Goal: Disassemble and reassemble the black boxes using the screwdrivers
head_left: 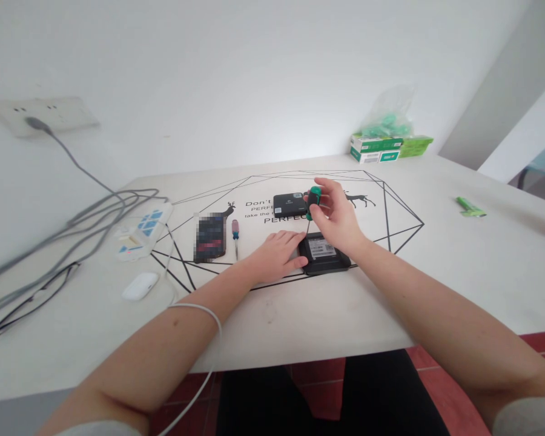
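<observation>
Desk [436, 284]: white, back edge against the wall [231, 91].
My right hand [336, 215]: pinching a green-and-black screwdriver [314, 198], tip down.
My left hand [279, 255]: flat, thumb spread against the black device [324, 251] near the desk's front edge.

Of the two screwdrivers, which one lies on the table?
The red-and-blue screwdriver, lying to the left of the left hand; the green-and-black screwdriver is held tip down in the right hand.

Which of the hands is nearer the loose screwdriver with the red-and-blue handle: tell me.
Left. The left hand is just right of the red-and-blue screwdriver, apart from it; the right hand is farther right, holding a green-and-black screwdriver.
</observation>
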`<state>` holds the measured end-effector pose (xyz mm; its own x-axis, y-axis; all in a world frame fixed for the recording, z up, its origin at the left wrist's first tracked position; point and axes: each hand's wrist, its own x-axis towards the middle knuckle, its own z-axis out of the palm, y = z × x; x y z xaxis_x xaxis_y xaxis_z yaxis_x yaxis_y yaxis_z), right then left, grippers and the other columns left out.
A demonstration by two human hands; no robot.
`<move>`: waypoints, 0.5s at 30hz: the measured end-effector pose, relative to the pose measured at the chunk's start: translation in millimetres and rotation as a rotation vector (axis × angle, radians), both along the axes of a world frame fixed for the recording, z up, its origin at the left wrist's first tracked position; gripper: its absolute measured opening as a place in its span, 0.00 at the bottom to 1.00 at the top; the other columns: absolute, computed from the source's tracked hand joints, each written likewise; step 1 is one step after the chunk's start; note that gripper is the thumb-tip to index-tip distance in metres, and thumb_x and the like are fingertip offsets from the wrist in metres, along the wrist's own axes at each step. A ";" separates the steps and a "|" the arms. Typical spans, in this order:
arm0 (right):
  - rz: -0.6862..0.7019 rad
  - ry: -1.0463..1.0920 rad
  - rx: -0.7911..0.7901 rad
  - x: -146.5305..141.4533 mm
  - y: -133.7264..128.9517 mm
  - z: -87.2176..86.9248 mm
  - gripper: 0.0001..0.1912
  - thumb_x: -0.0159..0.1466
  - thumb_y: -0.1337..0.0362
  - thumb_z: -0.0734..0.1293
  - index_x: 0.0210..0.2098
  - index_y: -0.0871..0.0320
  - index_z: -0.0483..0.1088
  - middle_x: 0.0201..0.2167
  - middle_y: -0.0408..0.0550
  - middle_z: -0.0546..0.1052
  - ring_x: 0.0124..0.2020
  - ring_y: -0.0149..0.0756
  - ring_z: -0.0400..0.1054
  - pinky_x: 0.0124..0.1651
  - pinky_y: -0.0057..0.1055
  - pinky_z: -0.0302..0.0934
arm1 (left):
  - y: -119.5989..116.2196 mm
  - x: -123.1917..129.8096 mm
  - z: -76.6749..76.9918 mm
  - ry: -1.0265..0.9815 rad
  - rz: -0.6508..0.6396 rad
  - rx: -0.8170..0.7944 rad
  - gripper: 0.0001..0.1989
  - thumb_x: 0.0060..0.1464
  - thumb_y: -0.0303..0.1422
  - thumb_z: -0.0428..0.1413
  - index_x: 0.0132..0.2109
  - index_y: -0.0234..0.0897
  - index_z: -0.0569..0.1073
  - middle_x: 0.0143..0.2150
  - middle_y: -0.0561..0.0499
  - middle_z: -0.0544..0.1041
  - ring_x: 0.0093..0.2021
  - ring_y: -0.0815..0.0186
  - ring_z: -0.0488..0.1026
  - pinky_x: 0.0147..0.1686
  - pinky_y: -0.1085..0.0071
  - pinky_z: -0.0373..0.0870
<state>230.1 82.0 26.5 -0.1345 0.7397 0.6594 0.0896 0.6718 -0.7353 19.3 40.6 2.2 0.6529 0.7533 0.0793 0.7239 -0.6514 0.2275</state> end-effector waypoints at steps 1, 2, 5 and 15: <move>0.000 -0.010 0.021 0.5 0.6 -0.5 0.25 0.69 0.65 0.64 0.65 0.47 0.62 0.57 0.53 0.77 0.56 0.46 0.78 0.56 0.51 0.78 | 0.0 0.1 0.1 0.000 -0.001 -0.001 0.40 0.74 0.58 0.38 0.75 0.32 0.59 0.73 0.32 0.66 0.71 0.44 0.63 0.69 0.44 0.59; -0.004 -0.020 0.045 1.0 1.3 -1.0 0.26 0.69 0.66 0.63 0.65 0.46 0.62 0.58 0.52 0.77 0.58 0.46 0.77 0.58 0.52 0.77 | 0.0 0.2 0.3 -0.001 -0.001 -0.001 0.40 0.74 0.58 0.37 0.75 0.31 0.59 0.73 0.32 0.66 0.71 0.44 0.63 0.69 0.44 0.59; -0.018 -0.063 0.093 2.3 2.4 -1.2 0.25 0.69 0.68 0.60 0.65 0.47 0.63 0.61 0.52 0.76 0.60 0.46 0.75 0.58 0.52 0.77 | -0.2 0.8 1.3 -0.005 -0.003 0.003 0.40 0.73 0.58 0.37 0.75 0.31 0.59 0.72 0.31 0.66 0.71 0.43 0.63 0.69 0.44 0.60; -0.182 -0.144 0.285 4.1 0.1 5.9 0.23 0.67 0.73 0.60 0.57 0.48 0.74 0.45 0.50 0.71 0.44 0.40 0.71 0.45 0.44 0.76 | -1.2 1.3 2.9 0.004 -0.005 0.007 0.40 0.73 0.58 0.36 0.74 0.31 0.60 0.72 0.32 0.67 0.70 0.44 0.63 0.69 0.45 0.59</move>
